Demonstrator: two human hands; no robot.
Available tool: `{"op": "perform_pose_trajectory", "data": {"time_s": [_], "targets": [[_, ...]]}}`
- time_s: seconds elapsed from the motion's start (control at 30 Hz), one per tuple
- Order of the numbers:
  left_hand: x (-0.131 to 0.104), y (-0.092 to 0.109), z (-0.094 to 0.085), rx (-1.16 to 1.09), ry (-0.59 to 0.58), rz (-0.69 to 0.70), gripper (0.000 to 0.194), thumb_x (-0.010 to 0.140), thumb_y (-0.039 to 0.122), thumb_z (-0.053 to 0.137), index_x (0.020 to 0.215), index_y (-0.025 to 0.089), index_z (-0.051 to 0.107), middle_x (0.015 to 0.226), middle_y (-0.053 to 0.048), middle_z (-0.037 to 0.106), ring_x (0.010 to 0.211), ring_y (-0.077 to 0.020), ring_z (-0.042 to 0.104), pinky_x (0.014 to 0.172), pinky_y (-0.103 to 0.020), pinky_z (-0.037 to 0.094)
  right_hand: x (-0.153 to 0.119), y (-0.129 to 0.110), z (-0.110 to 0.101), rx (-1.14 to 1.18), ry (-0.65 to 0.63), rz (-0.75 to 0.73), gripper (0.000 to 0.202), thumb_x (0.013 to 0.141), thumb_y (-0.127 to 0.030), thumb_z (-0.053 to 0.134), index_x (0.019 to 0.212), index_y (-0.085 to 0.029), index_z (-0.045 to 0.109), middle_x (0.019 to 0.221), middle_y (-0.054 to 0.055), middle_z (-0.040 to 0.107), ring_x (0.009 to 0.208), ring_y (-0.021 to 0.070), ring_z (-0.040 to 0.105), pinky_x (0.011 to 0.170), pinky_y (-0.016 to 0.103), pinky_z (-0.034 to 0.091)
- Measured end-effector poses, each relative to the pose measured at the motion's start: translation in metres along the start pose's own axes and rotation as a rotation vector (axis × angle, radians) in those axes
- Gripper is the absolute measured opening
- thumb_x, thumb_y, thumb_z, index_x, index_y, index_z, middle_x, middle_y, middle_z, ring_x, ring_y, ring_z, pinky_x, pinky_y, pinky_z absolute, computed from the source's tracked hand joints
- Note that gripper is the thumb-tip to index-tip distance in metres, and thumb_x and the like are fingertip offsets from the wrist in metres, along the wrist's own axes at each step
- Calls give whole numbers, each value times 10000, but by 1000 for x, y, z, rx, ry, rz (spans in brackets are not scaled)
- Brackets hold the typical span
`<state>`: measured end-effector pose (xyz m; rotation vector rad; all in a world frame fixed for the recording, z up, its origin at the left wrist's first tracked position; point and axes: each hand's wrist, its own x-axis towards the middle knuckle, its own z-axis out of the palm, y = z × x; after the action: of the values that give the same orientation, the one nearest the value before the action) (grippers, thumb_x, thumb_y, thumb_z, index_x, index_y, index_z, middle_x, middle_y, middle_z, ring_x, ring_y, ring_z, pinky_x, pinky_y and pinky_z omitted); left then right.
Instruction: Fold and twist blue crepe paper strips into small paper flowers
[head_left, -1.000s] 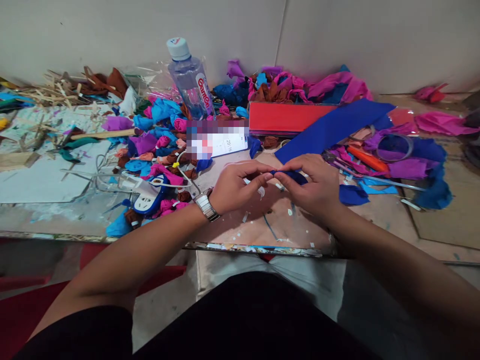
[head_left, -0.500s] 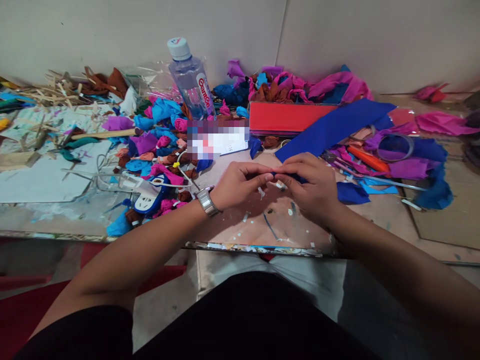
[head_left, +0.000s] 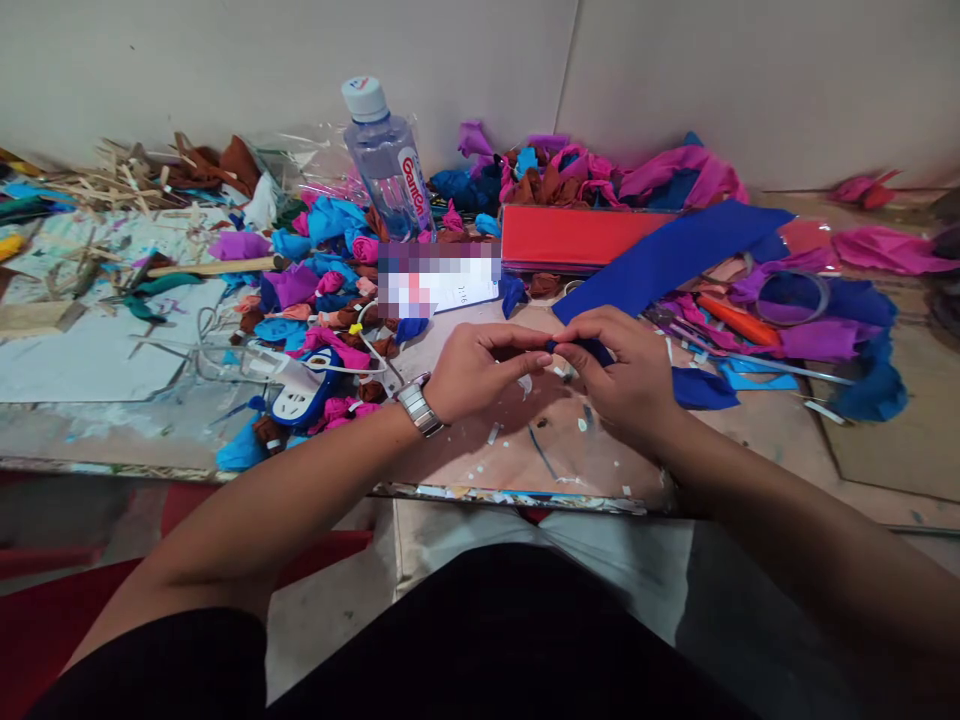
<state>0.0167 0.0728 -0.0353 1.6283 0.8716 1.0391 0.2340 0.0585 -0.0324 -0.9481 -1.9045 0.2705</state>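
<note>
The near edge of the tabletop [head_left: 517, 455] is worn and littered with pale scraps. A blue-and-white power strip [head_left: 300, 392] lies inward of this edge, left of its middle. Inward of the edge's middle, the hands are together at the fingertips: left hand [head_left: 476, 375] and right hand [head_left: 630, 375] both pinch a dark-blue piece [head_left: 598, 352], most of its visible part within the right. A metal watch [head_left: 418, 407] is on the left wrist. Beyond lie a phone [head_left: 472, 286], partly blurred, and a long blue strip [head_left: 652, 265] crossing the right end of a red pack [head_left: 581, 238]. Toward the far edge stands a bottle [head_left: 384, 165], beside crumpled coloured material [head_left: 555, 178].
</note>
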Motion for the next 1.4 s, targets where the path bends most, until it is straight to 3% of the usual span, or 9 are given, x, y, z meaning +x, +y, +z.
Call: {"op": "perform_pose_trajectory", "data": {"time_s": [0.27, 0.53, 0.87, 1.17, 1.4], "targets": [[1, 2, 2, -31, 18, 25, 291, 870, 395, 856, 1034, 154, 842, 988, -99, 842, 760, -144, 773, 721, -256, 632, 0, -6, -1, 30, 13, 78, 69, 939, -305, 810, 968, -271, 757, 945, 10, 817, 881, 223, 755, 876, 399, 566], [3, 1, 2, -97, -9, 52, 347, 895, 458, 833, 1032, 143, 785, 928, -79, 815, 704, -123, 747, 668, -238, 602, 2, -6, -5, 33, 5, -9, 60, 939, -317, 806, 970, -286, 766, 944, 20, 821, 874, 238, 751, 869, 434, 567], [2, 0, -2, 71, 18, 117, 311, 880, 458, 846, 1049, 198, 861, 1040, -97, 845, 875, -180, 784, 782, -286, 629, 2, -6, -4, 47, 17, -2, 34, 947, -277, 760, 945, -264, 728, 946, 41, 771, 899, 230, 730, 830, 411, 571], [4, -3, -4, -5, 1, 100, 310, 899, 451, 835, 1074, 195, 845, 1034, -95, 839, 828, -158, 769, 777, -283, 625, 3, -9, -5, 20, 1, 11, 98, 935, -327, 790, 983, -271, 725, 955, 28, 780, 876, 225, 728, 796, 393, 561], [4, -3, -4, 15, 13, 88, 337, 928, 482, 794, 1102, 197, 831, 1048, -90, 835, 804, -146, 763, 714, -260, 615, 1, -6, -7, -21, 16, -75, 67, 948, -300, 789, 1007, -291, 758, 972, 19, 829, 902, 239, 769, 878, 443, 559]]}}
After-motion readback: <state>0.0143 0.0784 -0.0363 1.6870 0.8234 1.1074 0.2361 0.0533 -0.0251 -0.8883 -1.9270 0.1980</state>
